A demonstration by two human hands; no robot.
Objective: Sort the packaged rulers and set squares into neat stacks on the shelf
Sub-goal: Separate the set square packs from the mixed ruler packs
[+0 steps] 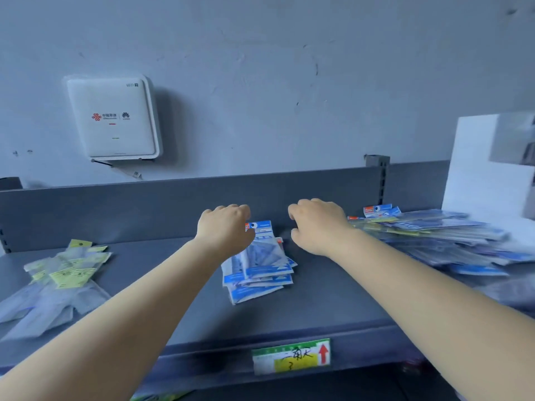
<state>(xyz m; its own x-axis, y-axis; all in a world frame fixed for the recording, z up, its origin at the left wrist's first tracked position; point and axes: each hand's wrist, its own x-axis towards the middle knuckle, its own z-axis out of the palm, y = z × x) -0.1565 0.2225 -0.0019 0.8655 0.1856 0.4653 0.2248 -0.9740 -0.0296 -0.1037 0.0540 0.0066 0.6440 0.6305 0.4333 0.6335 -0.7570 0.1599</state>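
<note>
Blue set-square packets [257, 264] form a centre stack as the left hand [224, 227] pinches the top one to align it, right hand [317, 227] hovering loosely curled, empty.

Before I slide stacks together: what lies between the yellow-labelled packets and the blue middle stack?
In the head view, only bare grey shelf and the left forearm crossing above it.

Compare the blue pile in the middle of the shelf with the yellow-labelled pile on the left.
The blue pile has blue-and-white cards; the yellow-labelled pile has yellow cards on clear bags. The blue pile sits compact under the left hand; the yellow-labelled pile is fanned out and untouched. Both lie on the grey shelf.
</note>
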